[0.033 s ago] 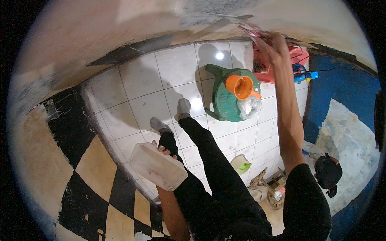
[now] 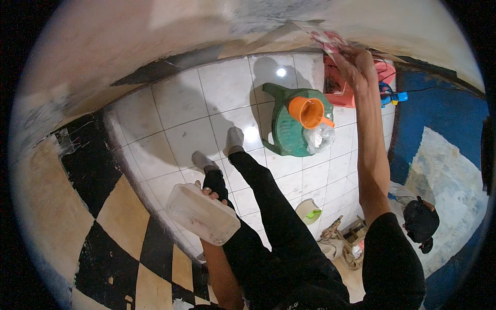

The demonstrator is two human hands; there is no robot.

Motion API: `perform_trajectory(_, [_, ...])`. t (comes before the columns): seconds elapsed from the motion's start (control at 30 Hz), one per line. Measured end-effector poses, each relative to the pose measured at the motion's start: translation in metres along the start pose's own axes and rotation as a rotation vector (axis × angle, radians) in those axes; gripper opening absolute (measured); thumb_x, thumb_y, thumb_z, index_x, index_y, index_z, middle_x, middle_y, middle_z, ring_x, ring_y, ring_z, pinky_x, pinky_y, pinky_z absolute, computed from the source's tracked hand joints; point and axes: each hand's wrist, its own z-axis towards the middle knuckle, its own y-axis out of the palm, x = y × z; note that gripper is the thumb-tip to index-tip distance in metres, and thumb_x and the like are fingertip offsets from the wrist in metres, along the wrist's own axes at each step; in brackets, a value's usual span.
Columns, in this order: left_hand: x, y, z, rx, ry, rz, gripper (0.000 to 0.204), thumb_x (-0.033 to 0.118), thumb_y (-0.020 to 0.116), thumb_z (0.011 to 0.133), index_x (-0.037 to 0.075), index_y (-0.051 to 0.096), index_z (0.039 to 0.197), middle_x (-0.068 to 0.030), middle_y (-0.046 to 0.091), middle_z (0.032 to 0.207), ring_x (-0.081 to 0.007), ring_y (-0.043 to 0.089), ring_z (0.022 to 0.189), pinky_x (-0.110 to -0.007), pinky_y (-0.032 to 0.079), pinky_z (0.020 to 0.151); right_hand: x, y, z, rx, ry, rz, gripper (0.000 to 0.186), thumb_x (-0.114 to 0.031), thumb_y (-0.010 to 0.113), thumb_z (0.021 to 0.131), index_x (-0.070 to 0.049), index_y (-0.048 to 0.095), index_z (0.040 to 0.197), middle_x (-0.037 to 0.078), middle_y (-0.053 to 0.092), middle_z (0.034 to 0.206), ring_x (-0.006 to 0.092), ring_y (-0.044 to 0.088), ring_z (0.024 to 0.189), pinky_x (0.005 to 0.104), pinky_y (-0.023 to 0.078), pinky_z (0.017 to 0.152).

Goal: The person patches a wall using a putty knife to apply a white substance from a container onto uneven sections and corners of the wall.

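Note:
My left hand (image 2: 209,193) grips a translucent rectangular plastic tub (image 2: 201,216) from beneath, its fingers curled over the far rim. Some whitish residue clings inside the tub. My right arm stretches far forward to the wall (image 2: 206,26). There my right hand (image 2: 356,62) is closed on a putty knife (image 2: 326,40) with a reddish, white-smeared handle. The thin blade lies along the wall surface, partly blurred; grey patches show around it.
A green plastic stool (image 2: 289,126) bears an orange dipper (image 2: 306,112) and a clear plastic bag (image 2: 319,138). Behind it sits a red plastic container (image 2: 338,93). A pale bucket (image 2: 308,212) and a wooden object (image 2: 354,235) stand lower right. Another person (image 2: 421,219) is at right.
My right hand and the putty knife have shifted slightly right and nearer along the wall. The left hand and tub stay almost still.

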Motion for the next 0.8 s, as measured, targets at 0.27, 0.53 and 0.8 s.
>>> perform_trajectory(0.27, [-0.005,0.004,0.01,-0.048,-0.076,-0.045,0.073,0.041,0.06,0.079,0.012,0.022,0.135,-0.0136,0.041,0.117,-0.0332,0.041,0.111,-0.058,0.028,0.097,0.011,-0.038,0.043,0.073,-0.064,-0.437,0.029,0.005,0.039,0.086,0.009,0.045,0.114,0.024,0.049,0.115,0.0301,0.051,0.103,0.0359,0.044,0.093])
perform_trajectory(0.53, [0.013,0.007,0.006,-0.013,-0.086,-0.001,0.073,0.043,0.058,0.079,0.01,0.025,0.134,-0.0132,0.042,0.115,-0.0308,0.043,0.107,-0.058,0.032,0.094,-0.011,0.085,-0.087,0.152,-0.379,-1.311,0.027,-0.011,0.055,0.086,0.007,0.055,0.107,0.015,0.06,0.098,0.0142,0.055,0.087,0.0245,0.045,0.076])
perform_trajectory(0.8, [0.011,-0.003,-0.001,-0.013,-0.025,-0.034,0.079,0.044,0.064,0.075,0.009,0.025,0.133,-0.0139,0.041,0.118,-0.0335,0.043,0.108,-0.059,0.031,0.095,0.091,-0.057,0.038,0.015,0.155,-0.273,0.017,-0.01,0.04,0.091,0.005,0.049,0.095,0.021,0.057,0.095,0.0368,0.058,0.089,0.042,0.049,0.084])
